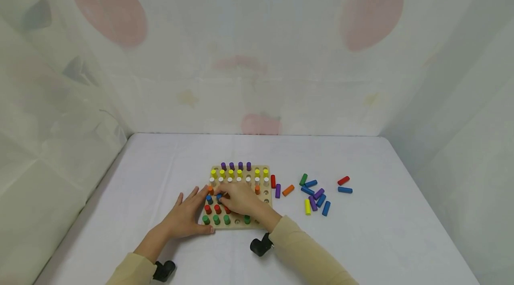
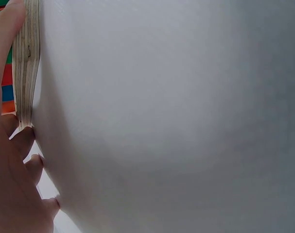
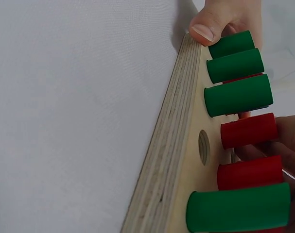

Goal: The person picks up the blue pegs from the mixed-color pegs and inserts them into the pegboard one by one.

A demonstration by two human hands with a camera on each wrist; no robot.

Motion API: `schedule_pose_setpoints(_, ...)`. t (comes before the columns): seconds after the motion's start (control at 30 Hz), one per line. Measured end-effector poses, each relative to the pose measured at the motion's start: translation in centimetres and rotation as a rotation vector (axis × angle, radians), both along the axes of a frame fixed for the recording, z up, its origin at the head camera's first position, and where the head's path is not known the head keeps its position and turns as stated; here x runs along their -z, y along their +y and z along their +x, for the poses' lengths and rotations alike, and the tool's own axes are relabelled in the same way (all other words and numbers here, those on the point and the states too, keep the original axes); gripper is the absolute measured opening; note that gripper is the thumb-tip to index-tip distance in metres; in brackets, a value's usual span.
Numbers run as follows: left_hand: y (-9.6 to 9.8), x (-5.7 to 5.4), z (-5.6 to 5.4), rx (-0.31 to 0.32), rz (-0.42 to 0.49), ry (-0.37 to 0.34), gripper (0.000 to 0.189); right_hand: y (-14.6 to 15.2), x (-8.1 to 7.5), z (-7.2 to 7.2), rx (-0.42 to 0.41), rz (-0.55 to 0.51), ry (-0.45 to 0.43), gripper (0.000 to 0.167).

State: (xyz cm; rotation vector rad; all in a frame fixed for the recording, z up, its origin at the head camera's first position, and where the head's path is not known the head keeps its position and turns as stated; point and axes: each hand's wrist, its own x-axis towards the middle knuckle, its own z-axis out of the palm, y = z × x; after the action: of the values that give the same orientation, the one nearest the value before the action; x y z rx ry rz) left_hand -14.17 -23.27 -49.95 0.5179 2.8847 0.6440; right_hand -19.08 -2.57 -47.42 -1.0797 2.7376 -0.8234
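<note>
pegboard (image 1: 263, 170) mid-table, braced at near-left corner by flat left hand (image 1: 188, 218) | blue peg (image 1: 219, 197) pinched by right hand (image 1: 241, 199) in blue row | far rows filled; near holes open, loose pegs (image 1: 317, 193) left to the right

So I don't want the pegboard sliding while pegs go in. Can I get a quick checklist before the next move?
1. Left hand steadies the pegboard, thumb on its near corner: ok.
2. Board flat on the table: ok.
3. Right hand has a peg gripped: cannot tell, its fingers hide it.
4. Empty hole free in the front row: ok.
5. Loose pegs lie right of the board: ok.
</note>
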Motion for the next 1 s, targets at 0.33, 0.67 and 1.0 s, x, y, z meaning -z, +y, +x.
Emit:
schedule_pose_setpoints(0.33,0.0,-0.1,0.1,-0.005,0.002,-0.002,0.119,0.4,-0.5,0.2,-0.013,-0.011,-0.044,0.023)
schedule_pose_setpoints(0.67,0.0,0.2,0.0,-0.015,-0.009,0.01,0.12,1.7,-2.0,0.5,0.0,-0.071,-0.079,0.021)
schedule_pose_setpoints(1.0,0.1,0.1,0.1,-0.019,-0.023,-0.004,0.121,4.5,-3.1,0.5,0.01,-0.097,0.016,0.017)
